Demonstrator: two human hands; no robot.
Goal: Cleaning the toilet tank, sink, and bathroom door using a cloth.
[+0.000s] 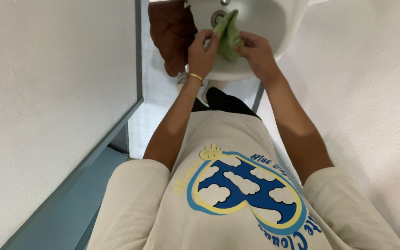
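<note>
The view ran straight down the person's own body, so the beige T-shirt (228, 199) w/ its blue-and-yellow cloud print filled the lower half and everything else sat beyond it, at top of frame. White textured walls (47, 92) closed in on both sides, w/ a grey-blue door frame (137, 55) on the left: a tight space, which probably explains why both arms went forward close together, elbows tucked.

The white sink (274, 28) was at the top, drain (217, 16) visible in the bowl. Both hands were held over the bowl rather than over the floor, likely so any drips from the cloth fell into the basin. A brown towel (172, 34) hung just left of the sink, near the left wrist but not touched; can't tell what it hung on.

The green cloth (228, 34) was bunched between the two hands, over the near part of the bowl, one end pointing up toward the drain. Left hand (201, 53) was closed on the cloth's left edge, fingers (204, 37) curled, pinching the fabric; a gold bracelet (194, 77) sat on that wrist. Right hand (255, 51) was closed on the cloth's right side, fingers bent round it. Gripping from opposite sides like that suits wringing or folding, tho which one I couldn't tell. Cloth looked to be lifted off the basin, but contact w/ the rim was hidden behind the hands.
</note>
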